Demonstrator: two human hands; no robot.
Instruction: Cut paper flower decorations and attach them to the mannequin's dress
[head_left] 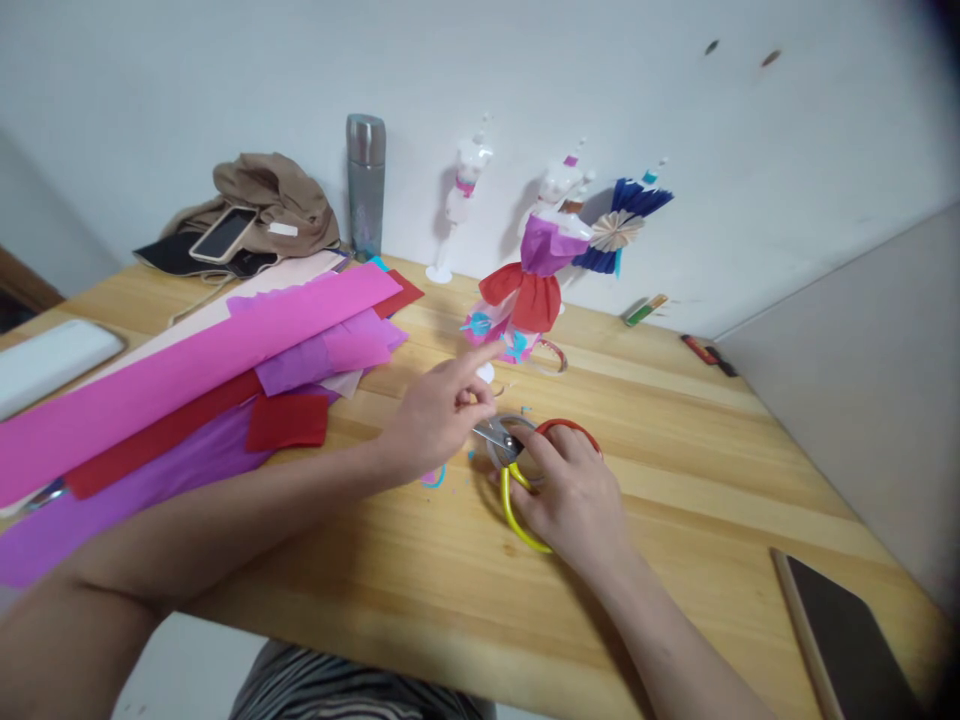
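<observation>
A mini dress form [551, 245] stands in front of me, dressed in a purple paper bodice, red skirt panels and a pink lower layer with light-blue bows. My left hand [439, 415] is just before it. Its index finger stretches towards a light-blue bow [516, 345] at the hem; I cannot tell if it touches. The other fingers are loosely curled, with nothing visible in them. My right hand [577, 490] holds a pair of scissors [511, 515] with red and yellow handles, low over the table. The blade tips point left and lie partly behind my left hand.
Pink, purple and red crepe paper strips [202, 350] cover the left side. At the wall stand a grey flask [366, 190], an undressed white form [457, 200] and a blue-dressed form [626, 220]. A tape roll [551, 357] lies behind the scissors, a dark tablet-like object [844, 630] front right.
</observation>
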